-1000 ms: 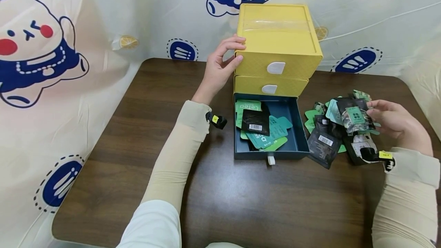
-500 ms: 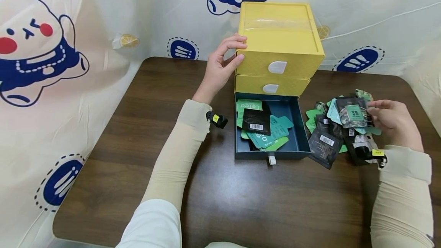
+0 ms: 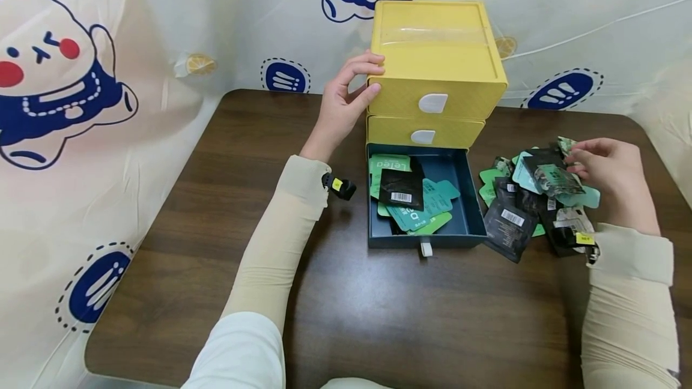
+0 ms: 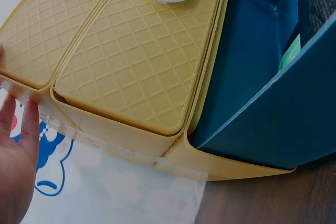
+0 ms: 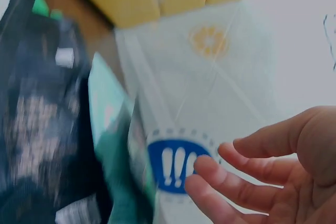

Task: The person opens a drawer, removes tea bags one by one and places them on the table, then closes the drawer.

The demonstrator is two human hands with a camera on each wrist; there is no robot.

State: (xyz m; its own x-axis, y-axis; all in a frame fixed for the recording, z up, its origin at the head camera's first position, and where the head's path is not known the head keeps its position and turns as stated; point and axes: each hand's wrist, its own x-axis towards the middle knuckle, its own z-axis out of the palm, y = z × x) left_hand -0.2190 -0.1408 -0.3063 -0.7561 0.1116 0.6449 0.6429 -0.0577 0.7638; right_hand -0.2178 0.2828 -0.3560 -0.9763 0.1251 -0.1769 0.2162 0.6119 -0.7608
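My left hand (image 3: 346, 101) rests against the upper left corner of a yellow drawer box (image 3: 440, 47), fingers on the top edge and thumb at the front corner. In the left wrist view the fingertips touch its side. The box's bottom drawer (image 3: 469, 197), dark blue inside, is pulled out and holds green and black packets. To its right lies a heap of packets, with a black packet with a green label (image 3: 557, 179) on top. My right hand (image 3: 613, 167) hovers over the heap's right side. In the right wrist view its fingers (image 5: 247, 187) are loosely bent with nothing between them.
A black packet with a barcode (image 3: 510, 227) lies at the heap's front left, right against the drawer. A white pull tab (image 3: 426, 249) hangs from the drawer front. The brown wooden table (image 3: 324, 317) backs onto a printed curtain (image 3: 189, 17).
My right hand has let go of the black packet with a green label, which now lies tilted on the heap, and has moved slightly left and up. The left hand stays put.
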